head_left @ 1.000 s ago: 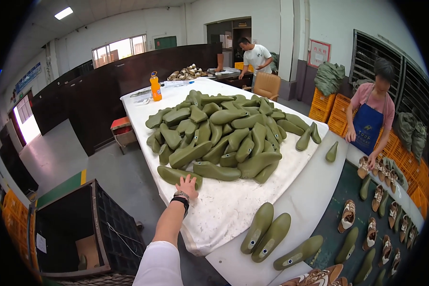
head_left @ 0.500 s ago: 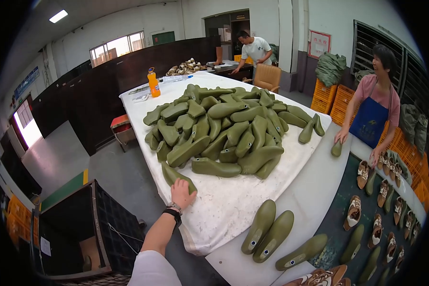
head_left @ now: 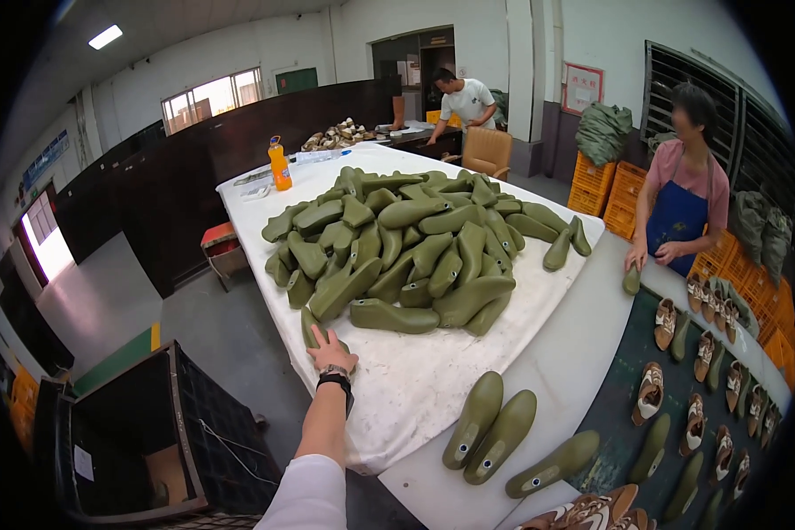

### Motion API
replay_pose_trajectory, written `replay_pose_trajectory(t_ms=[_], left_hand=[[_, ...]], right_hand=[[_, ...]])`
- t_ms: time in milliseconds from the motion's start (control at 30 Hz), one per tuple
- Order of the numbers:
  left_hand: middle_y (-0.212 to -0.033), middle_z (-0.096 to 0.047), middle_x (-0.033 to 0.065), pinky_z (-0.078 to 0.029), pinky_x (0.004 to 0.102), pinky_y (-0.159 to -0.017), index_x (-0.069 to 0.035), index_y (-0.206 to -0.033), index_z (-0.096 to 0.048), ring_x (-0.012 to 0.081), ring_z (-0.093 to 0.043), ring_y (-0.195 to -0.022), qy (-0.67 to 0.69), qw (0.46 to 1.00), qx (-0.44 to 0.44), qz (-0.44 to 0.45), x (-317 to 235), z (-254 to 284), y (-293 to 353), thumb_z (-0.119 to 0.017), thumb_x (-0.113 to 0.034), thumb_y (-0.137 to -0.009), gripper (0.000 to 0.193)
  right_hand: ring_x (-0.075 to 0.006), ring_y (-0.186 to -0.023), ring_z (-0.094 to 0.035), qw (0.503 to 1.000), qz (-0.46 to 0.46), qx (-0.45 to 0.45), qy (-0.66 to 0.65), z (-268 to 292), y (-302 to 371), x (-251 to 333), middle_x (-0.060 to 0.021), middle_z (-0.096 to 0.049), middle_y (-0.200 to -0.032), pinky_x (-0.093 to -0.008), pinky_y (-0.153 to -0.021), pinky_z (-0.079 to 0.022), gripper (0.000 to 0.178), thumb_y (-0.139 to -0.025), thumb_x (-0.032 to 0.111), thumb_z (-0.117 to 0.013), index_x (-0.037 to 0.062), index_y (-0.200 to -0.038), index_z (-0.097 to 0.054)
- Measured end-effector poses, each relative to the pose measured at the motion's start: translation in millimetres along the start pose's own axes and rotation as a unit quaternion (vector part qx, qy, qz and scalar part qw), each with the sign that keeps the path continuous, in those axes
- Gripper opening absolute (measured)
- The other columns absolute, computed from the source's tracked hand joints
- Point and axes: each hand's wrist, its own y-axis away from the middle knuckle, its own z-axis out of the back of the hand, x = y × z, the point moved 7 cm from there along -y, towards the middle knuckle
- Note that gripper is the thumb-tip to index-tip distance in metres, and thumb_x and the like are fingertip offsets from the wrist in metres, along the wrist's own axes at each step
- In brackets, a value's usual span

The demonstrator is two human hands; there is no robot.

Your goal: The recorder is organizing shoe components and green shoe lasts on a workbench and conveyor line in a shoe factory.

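My left hand (head_left: 331,353) reaches over the near left edge of the white-covered table (head_left: 406,380), a watch and a black band at its wrist. Its fingers are spread over a green shoe last (head_left: 308,328) and touch it; the hand hides much of it. That last lies against the near left side of a large pile of green shoe lasts (head_left: 406,230). A pair of lasts (head_left: 501,437) stands apart to the right on a pale board, soles showing, with a single last (head_left: 554,465) beside it. My right hand is not in view.
At the right, brown and white shoes (head_left: 650,395) and lasts stand in rows on a dark green surface (head_left: 623,424). A co-worker in a blue apron (head_left: 677,221) stands behind it, one hand on a last. An orange bottle (head_left: 279,164) is on the table. A black bin (head_left: 225,424) stands lower left.
My left hand has shifted slightly, and its fingers have spread; the last under it now sits closer to the pile. The apron-wearing co-worker has turned and drawn one hand back from the shoes.
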Motion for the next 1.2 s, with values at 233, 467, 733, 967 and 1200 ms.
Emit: replay_pose_trajectory(t_ms=[233,467,733,967,1200], left_hand=[[-0.146,0.000,0.0219,-0.047,0.0424,-0.086,-0.017,-0.131,-0.035,0.0464,-0.048,-0.106,0.133,0.980,-0.067,-0.132,27.1,-9.6,60.7,-0.071,-0.034,-0.058,0.083],[-0.120,-0.045,0.0171,-0.047,0.0374,-0.084,-0.011,-0.128,-0.029,0.0278,-0.052,-0.101,0.607,0.777,0.136,-0.096,50.8,-0.8,140.2,-0.063,-0.020,-0.074,0.065],[-0.118,-0.043,0.0140,-0.039,0.0350,-0.093,-0.007,-0.131,-0.033,0.0226,-0.043,-0.112,0.429,0.775,0.402,-0.231,-75.9,-16.4,212.1,-0.059,-0.025,-0.078,0.061],[-0.123,-0.051,0.0208,-0.039,0.0341,-0.096,-0.002,-0.130,-0.038,0.0316,-0.048,-0.115,0.356,0.846,0.182,-0.352,-121.5,-55.8,227.7,-0.066,-0.044,-0.074,0.076],[-0.112,-0.055,0.0275,-0.047,0.0431,-0.081,-0.002,-0.139,-0.013,0.0392,-0.058,-0.095,0.327,0.891,-0.126,-0.289,-27.5,77.2,35.1,-0.062,-0.038,-0.077,0.087]], right_hand=[[-0.0356,-0.064,-0.059,1.000,-0.024,0.003,0.000,-20.8,29.3,-38.5,-0.0185,-0.061,-0.067,-0.0448,-0.063,-0.046,0.037,-0.080,0.039,-0.051,0.0063,-0.069,-0.064],[-0.0382,-0.074,-0.059,0.992,-0.095,0.025,-0.080,47.1,67.1,3.5,-0.0191,-0.063,-0.077,-0.0432,-0.071,-0.046,0.036,-0.081,0.039,-0.050,0.0054,-0.076,-0.064],[-0.0340,-0.075,-0.061,0.992,0.011,-0.004,-0.127,3.9,52.7,-4.2,-0.0197,-0.062,-0.076,-0.0422,-0.065,-0.048,0.028,-0.082,0.028,-0.051,0.0033,-0.081,-0.063],[-0.0334,-0.074,-0.061,0.971,0.206,0.003,-0.123,-5.4,-44.6,154.4,-0.0194,-0.062,-0.075,-0.0419,-0.064,-0.048,0.027,-0.082,0.027,-0.051,0.0035,-0.080,-0.063],[-0.0327,-0.074,-0.061,0.961,0.257,-0.013,-0.103,-0.6,-57.1,194.7,-0.0189,-0.062,-0.074,-0.0415,-0.064,-0.048,0.025,-0.081,0.027,-0.052,0.0037,-0.080,-0.063]])
